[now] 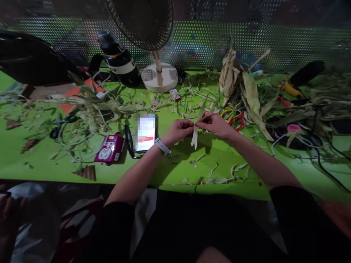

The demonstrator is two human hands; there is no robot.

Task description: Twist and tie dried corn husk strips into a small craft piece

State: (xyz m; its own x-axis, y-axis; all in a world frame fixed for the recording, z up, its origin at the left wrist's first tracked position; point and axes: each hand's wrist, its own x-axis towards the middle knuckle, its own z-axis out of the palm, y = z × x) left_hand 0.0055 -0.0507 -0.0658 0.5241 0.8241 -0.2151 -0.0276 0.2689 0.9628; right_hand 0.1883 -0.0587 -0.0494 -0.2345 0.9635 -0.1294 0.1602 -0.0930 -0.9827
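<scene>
Between my two hands, over the middle of the green table (175, 171), is a pale dried corn husk (194, 138). My left hand (181, 129), with a pale band on its wrist, pinches the husk from the left. On the other side my right hand (215, 124) pinches it with thumb and finger. One end of the husk hangs below the fingers, and a greenish tip sticks up above them. The fingertips nearly meet, so the gripped part is hidden. A lit phone (146, 133) lies left of my left hand.
A purple power strip (109, 149) and white cables are at left. Behind stand a fan (159, 78) and a black bottle (120, 62). Bundled husks (251, 91) and red-handled scissors (240, 121) lie at right. Husk scraps cover much of the table.
</scene>
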